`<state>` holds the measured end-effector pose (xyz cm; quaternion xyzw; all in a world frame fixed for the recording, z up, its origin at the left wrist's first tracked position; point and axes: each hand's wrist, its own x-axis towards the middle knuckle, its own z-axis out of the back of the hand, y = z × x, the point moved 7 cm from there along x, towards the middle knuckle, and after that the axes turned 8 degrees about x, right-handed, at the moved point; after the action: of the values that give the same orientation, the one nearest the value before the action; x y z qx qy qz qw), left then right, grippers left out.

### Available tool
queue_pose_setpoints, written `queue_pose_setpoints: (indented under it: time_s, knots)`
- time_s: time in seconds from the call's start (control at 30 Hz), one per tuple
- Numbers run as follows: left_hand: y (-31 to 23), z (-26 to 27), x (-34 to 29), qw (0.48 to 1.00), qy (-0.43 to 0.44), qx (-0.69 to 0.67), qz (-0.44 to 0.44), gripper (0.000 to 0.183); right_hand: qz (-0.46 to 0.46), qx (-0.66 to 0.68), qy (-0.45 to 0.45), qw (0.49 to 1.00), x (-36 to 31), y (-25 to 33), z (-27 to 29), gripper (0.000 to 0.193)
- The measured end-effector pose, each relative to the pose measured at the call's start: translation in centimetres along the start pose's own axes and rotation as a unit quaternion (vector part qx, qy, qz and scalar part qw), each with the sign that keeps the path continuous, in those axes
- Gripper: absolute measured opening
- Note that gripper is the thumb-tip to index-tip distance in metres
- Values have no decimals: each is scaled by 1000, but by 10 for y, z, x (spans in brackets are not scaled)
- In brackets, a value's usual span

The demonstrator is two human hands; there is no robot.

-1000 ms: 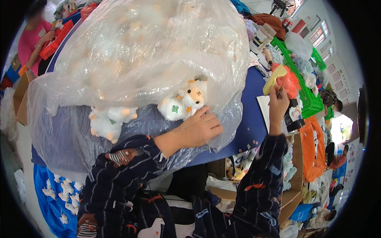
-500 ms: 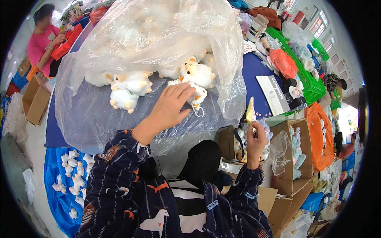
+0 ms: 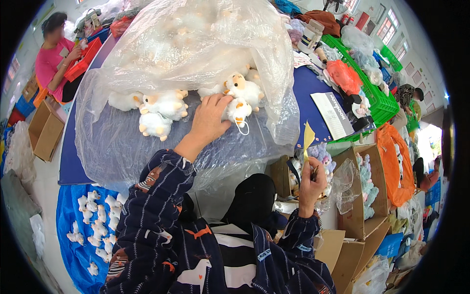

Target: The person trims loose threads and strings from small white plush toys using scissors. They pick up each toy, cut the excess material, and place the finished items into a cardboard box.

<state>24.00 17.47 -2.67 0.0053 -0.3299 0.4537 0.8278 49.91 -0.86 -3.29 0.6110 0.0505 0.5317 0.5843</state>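
Observation:
My left hand (image 3: 209, 119) is closed on the left side of a small white plush toy (image 3: 240, 110), which has orange-tan ears and a white string loop. Right behind that toy lies another fluffy white plush animal (image 3: 242, 88). To the left of the hand, more of the same toys (image 3: 155, 122) lie on a clear plastic bag (image 3: 117, 147). Many others show dimly through the plastic. My right hand (image 3: 312, 183), raised beyond the table's front edge, pinches a pointed yellow paper piece (image 3: 308, 137); something small and dark also shows at its fingers.
A notebook (image 3: 333, 115) lies on the blue tabletop (image 3: 308, 93), near a green crate (image 3: 377, 95). Cardboard boxes (image 3: 352, 196) with plush toys stand at the right. At lower left, white toys lie on blue sheeting (image 3: 73, 255). A person in pink (image 3: 49, 66) sits at far left.
My left hand has slid left and off the top of the toy to its side, so more of the toy shows. The yellow paper now stands higher and more upright in my right hand.

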Motion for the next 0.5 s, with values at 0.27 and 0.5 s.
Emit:
queue_pose_setpoints:
  time_s: [0.27,0.5]
  knots:
    - [4,28,-27,977,89,-188,-46,63,46,6,-16,999,3,17,-3,12]
    - [1,39,-28,987,100,-83,-98,45,119,-40,25,992,3,46,-23,11]
